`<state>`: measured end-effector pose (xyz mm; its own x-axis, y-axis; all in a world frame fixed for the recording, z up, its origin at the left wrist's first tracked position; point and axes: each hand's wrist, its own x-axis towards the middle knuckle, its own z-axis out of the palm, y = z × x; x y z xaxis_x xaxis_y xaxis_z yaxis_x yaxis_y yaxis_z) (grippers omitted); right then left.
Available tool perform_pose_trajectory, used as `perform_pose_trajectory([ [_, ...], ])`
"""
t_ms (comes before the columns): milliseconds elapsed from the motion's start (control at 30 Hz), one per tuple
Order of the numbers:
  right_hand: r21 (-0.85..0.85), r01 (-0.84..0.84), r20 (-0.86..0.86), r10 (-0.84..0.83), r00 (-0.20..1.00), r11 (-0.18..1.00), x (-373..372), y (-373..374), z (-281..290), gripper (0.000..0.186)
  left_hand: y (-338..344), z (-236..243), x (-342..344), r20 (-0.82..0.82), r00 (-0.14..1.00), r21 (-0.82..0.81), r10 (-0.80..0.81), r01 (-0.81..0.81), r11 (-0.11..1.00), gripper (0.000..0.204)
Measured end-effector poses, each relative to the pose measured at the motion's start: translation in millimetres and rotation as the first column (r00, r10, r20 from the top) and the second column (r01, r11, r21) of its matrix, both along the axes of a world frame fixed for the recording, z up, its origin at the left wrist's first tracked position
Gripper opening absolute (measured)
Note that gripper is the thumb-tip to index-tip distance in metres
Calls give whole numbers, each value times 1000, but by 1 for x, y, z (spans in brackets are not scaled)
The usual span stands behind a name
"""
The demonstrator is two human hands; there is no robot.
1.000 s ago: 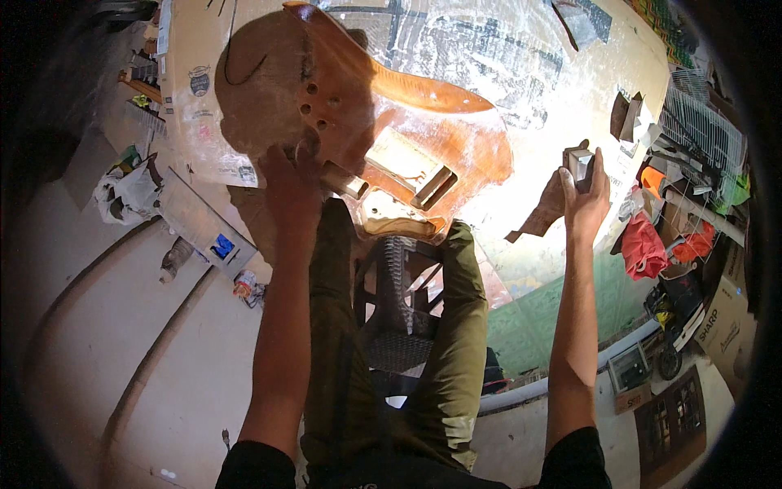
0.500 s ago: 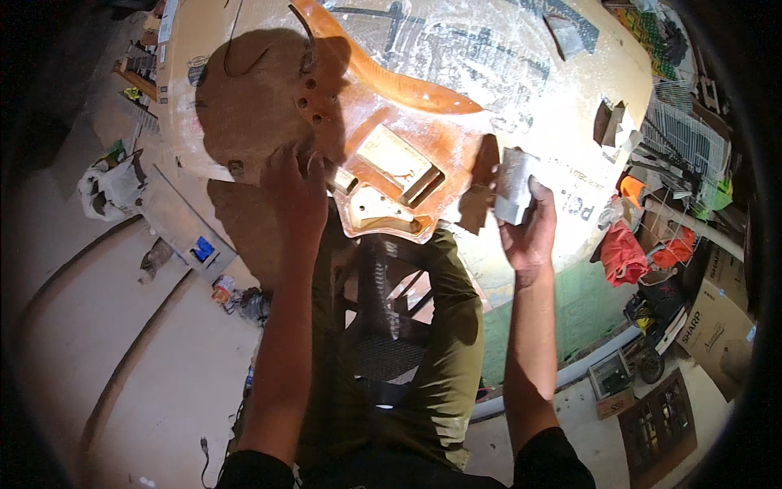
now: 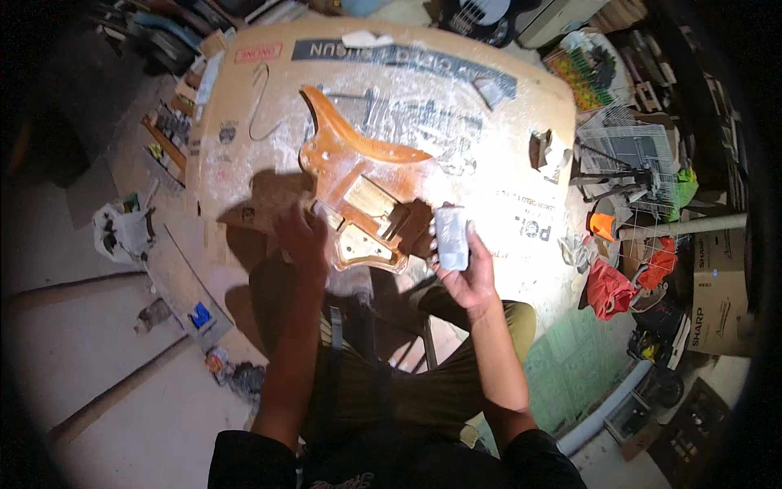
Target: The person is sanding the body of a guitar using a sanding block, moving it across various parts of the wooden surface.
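An orange-brown electric guitar body point(image 3: 379, 151) lies on a cardboard sheet, its horn pointing away from me and its rounded lower end toward my lap. Pale routed cavities and several small holes show in its face. My right hand point(image 3: 472, 285) grips a grey, dusty sanding block point(image 3: 451, 236) just right of the body, raised with a broad face showing. In shadow at the body's left edge is my left hand point(image 3: 303, 238), thumb apart from the fingers. Whether it touches the wood is hard to see.
White dust coats much of the cardboard sheet point(image 3: 521, 106). A bent wire hook point(image 3: 259, 106) lies at its far left. Beyond the sheet stands a dark guitar point(image 3: 481, 16). At right are a wire rack point(image 3: 652, 138), red cloth point(image 3: 609, 289) and cartons point(image 3: 718, 301); a white plastic bag point(image 3: 122, 232) sits left.
The view has shifted and shows more of the far side of the cardboard. My right hand with the sanding block is closer to the guitar body. My left hand stays by its left edge.
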<state>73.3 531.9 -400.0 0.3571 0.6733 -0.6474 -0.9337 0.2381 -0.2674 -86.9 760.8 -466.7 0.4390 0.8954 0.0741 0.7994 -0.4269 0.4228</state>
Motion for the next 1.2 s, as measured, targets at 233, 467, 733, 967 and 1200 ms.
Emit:
perform_pose_trajectory([
  [233,71,-17,-12,18,1000,997,-93,-45,-9,43,-144,62,-8,795,579,-300,-182,636,711,28],
  [467,206,7,-141,23,990,978,-175,-104,-18,36,-171,39,-82,726,687,-570,-27,623,536,30],
  [733,200,-110,-15,116,993,974,-196,-111,-42,37,-196,49,-113,633,737,-503,-238,625,597,29],
  [967,176,-65,4,66,998,982,-191,-123,-30,40,-191,68,-98,569,781,-611,-259,612,502,30],
  [1200,288,9,-42,4,999,957,-178,-146,-11,43,-197,83,-79,660,728,-663,-184,680,314,27],
])
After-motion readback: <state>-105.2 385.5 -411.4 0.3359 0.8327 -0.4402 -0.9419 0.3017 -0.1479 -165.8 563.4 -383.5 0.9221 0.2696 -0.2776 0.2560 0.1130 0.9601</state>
